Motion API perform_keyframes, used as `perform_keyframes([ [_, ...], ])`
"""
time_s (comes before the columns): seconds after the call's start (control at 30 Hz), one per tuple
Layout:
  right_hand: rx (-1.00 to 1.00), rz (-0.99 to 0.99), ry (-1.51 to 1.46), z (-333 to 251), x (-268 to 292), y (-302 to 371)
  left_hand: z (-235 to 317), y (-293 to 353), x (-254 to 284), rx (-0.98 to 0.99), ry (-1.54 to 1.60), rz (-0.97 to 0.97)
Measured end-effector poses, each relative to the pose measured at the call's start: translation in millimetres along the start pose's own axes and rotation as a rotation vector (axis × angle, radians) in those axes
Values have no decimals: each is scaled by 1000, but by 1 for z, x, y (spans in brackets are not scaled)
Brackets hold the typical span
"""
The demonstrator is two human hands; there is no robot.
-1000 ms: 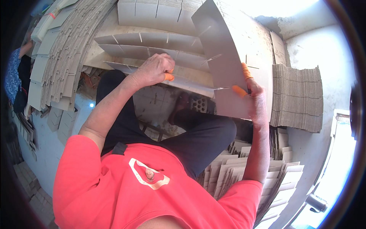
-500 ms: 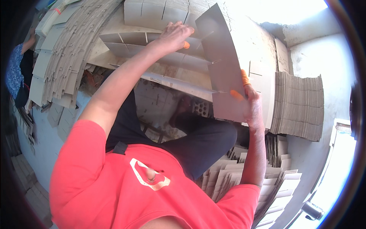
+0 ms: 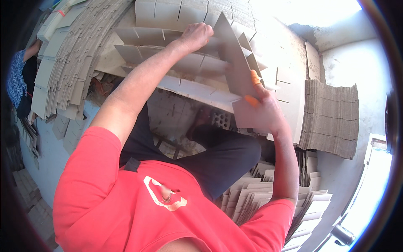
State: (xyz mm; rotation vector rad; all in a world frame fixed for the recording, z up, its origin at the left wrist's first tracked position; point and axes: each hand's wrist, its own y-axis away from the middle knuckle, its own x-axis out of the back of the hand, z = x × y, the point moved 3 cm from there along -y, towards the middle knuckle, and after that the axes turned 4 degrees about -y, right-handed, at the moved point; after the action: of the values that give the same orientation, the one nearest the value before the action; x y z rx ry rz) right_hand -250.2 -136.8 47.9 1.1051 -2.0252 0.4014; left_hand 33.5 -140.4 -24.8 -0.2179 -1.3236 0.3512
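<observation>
My right hand (image 3: 268, 107), with orange covers on thumb and a finger, is closed on the lower part of a slotted cardboard strip (image 3: 237, 63). That strip stands tilted across the right part of several long slotted cardboard strips (image 3: 168, 59), which stand on edge in rows running left to right. Parts of the long strips show beyond it on the right, so the pieces cross there. My left hand (image 3: 196, 37) is closed at the upper edge of the far long strip, close to the crossing strip; its fingertips are hidden.
Flat slotted cardboard sheets (image 3: 168, 12) lie at the far side. More stacks stand at the left (image 3: 84, 50) and right (image 3: 329, 115), with upright pieces (image 3: 252, 193) low on the right. Another person's patterned sleeve (image 3: 17, 80) shows at the far left.
The strip in my right hand has moved left and down across the long strips, whose ends now show on its right side. My left hand's fingers have curled in; the long strips have spread apart.
</observation>
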Motion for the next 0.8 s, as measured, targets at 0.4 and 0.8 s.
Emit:
perform_keyframes([
  [0.4, 83, 37, 50, 11, 6, -12, 78, 49, 60, -101, 253, -468],
  [0.8, -191, -19, -301, 49, -10, -12, 85, 82, 10, -189, 289, -356],
])
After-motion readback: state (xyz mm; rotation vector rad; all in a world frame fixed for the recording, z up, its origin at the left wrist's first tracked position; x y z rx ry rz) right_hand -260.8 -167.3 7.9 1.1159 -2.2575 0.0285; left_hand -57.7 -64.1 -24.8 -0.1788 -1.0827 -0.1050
